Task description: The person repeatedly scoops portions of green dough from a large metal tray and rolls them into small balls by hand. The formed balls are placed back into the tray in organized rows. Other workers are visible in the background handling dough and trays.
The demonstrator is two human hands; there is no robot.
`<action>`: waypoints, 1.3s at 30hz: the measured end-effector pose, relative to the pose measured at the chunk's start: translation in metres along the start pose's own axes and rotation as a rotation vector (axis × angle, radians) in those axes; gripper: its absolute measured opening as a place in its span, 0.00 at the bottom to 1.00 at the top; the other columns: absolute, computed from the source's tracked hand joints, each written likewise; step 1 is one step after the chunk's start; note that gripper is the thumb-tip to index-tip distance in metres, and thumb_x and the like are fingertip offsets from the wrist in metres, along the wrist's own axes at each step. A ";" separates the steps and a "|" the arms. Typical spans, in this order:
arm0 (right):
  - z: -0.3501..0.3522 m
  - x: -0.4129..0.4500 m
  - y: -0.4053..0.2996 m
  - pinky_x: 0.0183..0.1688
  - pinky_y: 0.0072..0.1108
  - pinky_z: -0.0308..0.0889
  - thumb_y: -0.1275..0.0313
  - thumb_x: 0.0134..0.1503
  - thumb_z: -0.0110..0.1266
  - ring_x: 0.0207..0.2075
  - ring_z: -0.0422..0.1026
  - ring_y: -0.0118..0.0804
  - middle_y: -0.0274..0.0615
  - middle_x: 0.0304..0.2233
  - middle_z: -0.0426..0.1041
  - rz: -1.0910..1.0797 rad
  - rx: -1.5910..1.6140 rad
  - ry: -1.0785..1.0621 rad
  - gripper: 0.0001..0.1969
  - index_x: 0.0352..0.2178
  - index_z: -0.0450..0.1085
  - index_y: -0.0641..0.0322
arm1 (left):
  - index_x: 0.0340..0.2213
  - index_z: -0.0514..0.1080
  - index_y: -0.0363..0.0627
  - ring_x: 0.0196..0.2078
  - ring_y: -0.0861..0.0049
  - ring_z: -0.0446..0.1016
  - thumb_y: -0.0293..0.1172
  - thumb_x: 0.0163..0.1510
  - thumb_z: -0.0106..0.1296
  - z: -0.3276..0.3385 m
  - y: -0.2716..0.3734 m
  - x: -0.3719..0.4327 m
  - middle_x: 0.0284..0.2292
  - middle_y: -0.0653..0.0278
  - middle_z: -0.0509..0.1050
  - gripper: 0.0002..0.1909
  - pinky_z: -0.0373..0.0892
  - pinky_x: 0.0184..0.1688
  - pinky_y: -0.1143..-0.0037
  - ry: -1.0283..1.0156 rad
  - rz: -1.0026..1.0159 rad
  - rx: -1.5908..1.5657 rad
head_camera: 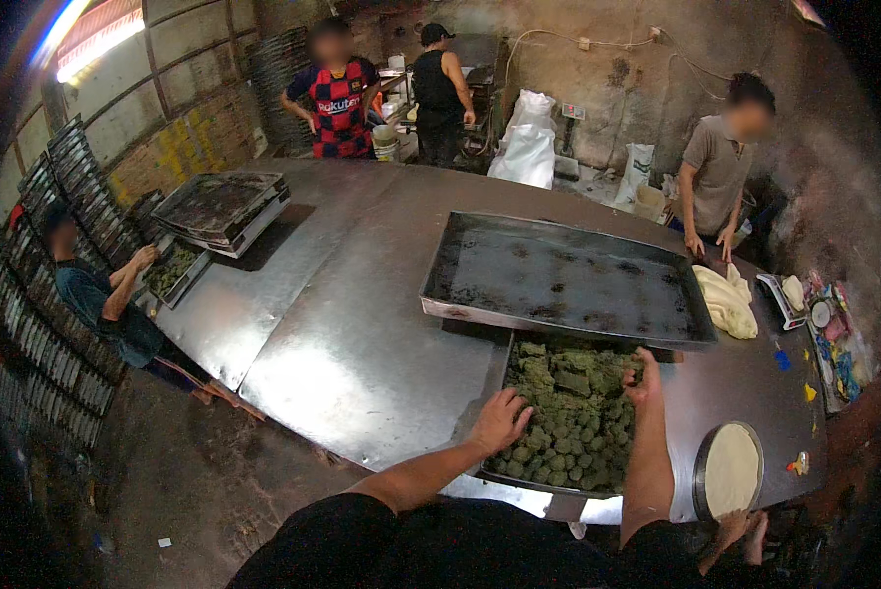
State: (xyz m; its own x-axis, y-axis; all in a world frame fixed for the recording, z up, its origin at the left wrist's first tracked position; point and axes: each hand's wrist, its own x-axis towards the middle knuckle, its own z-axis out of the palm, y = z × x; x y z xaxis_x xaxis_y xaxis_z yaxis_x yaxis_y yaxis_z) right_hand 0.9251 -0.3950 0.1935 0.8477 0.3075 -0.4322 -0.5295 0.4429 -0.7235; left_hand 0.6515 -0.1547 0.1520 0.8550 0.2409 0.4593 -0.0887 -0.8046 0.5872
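Note:
Right in front of me lies a metal tray (505, 368) with a green, paste-like mass at its far part and many small green balls (569, 449) at its near part. My left hand (500, 421) rests at the tray's left side, fingers spread over the green stuff. At the right side my right hand (643, 377) is raised with curled fingers near the mass; whether a bit of it is between the fingers I cannot tell. A large, dark, shallow baking tray (565, 276) stands just beyond, partly over the far end of the green-filled tray.
A round pan of pale dough (731, 471), touched by another person's hands, is at my right. Pale dough (727, 302) and a scale (782, 300) lie beyond. Stacked trays (223, 210) and a smaller green-filled tray (179, 272) are at left. Co-workers stand around the metal table (352, 309).

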 end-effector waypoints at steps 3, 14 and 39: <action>0.023 -0.006 0.023 0.22 0.15 0.64 0.74 0.55 0.54 0.27 0.69 0.30 0.47 0.33 0.70 -0.065 0.161 0.107 0.14 0.43 0.67 0.65 | 0.37 0.69 0.35 0.46 0.54 0.66 0.37 0.57 0.47 -0.005 -0.002 -0.002 0.41 0.49 0.67 0.15 0.64 0.49 0.64 -0.005 0.012 0.017; 0.044 -0.058 0.010 0.12 0.18 0.49 0.45 0.53 0.53 0.13 0.56 0.25 0.27 0.14 0.56 -0.075 0.093 0.077 0.24 0.19 0.59 0.51 | 0.37 0.70 0.35 0.46 0.55 0.66 0.34 0.59 0.45 -0.017 0.004 -0.001 0.41 0.49 0.68 0.13 0.63 0.49 0.63 -0.005 -0.014 -0.048; 0.065 -0.103 0.050 0.17 0.27 0.58 0.57 0.52 0.55 0.13 0.61 0.36 0.42 0.14 0.66 -0.354 -0.656 0.236 0.17 0.22 0.67 0.61 | 0.44 0.69 0.39 0.28 0.81 0.69 0.50 0.62 0.38 -0.036 0.057 0.085 0.29 0.65 0.72 0.25 0.67 0.32 0.77 -0.194 -0.677 -1.068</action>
State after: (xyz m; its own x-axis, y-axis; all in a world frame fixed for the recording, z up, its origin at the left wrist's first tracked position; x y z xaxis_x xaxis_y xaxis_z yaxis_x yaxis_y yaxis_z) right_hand 0.8096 -0.3497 0.2367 0.9859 0.0207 -0.1663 -0.1623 -0.1296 -0.9782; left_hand 0.7009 -0.1604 0.2484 0.9425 0.2743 -0.1909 0.1041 0.3020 0.9476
